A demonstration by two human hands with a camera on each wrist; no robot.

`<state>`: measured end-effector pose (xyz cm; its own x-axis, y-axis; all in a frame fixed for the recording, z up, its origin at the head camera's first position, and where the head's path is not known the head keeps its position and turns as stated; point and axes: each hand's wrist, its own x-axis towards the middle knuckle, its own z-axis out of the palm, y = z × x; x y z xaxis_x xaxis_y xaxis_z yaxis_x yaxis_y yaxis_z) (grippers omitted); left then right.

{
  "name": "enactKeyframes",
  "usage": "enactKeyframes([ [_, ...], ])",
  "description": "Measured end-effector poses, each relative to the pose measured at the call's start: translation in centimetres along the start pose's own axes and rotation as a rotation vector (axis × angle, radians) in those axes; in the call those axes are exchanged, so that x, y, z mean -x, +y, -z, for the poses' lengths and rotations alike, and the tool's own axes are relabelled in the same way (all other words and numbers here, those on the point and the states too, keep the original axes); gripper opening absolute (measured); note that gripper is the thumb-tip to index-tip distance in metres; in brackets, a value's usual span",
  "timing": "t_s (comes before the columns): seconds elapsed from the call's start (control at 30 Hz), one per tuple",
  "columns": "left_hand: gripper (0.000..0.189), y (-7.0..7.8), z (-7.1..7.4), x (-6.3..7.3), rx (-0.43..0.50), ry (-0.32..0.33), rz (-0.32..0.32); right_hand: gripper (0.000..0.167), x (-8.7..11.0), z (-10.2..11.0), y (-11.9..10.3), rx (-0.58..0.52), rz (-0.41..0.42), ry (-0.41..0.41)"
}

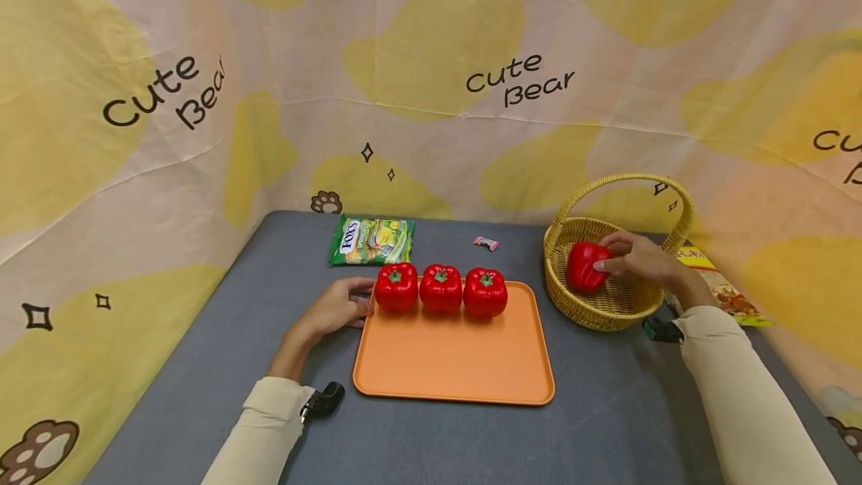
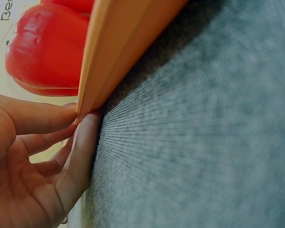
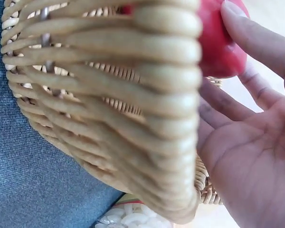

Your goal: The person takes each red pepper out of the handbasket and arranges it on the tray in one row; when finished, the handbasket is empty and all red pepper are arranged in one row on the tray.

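Three red bell peppers (image 1: 441,289) with green stems stand in a row along the far edge of an orange tray (image 1: 454,365). My left hand (image 1: 340,307) pinches the tray's left rim between thumb and fingers, beside the leftmost pepper (image 2: 47,50). At the right, my right hand (image 1: 640,257) reaches over the side of a wicker basket (image 1: 592,313) and grips another red bell pepper (image 1: 584,268), thumb and fingers around it. In the right wrist view the woven basket wall (image 3: 104,95) hides part of that pepper (image 3: 223,42).
A green Fox's candy bag (image 1: 373,241) lies behind the tray, with a small pink wrapped candy (image 1: 485,243) to its right. Beyond the basket's right side is a yellow and red food packet (image 1: 730,294). The basket's tall handle (image 1: 622,178) arches over it. A printed cloth backs the table.
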<state>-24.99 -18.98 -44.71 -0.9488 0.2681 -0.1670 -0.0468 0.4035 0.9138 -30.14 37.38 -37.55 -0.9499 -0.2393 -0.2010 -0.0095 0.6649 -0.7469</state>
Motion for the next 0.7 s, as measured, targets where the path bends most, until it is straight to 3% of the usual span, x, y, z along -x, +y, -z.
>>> enactKeyframes([
  [0.4,0.052,0.0,-0.1,0.0,0.004,0.003,0.003,0.062,0.8,-0.4,0.4,0.026,0.021,0.089],
  [0.7,0.051,-0.1,0.0,-0.1,-0.004,0.002,-0.001,0.063,2.2,-1.0,0.2,-0.079,0.076,0.156],
])
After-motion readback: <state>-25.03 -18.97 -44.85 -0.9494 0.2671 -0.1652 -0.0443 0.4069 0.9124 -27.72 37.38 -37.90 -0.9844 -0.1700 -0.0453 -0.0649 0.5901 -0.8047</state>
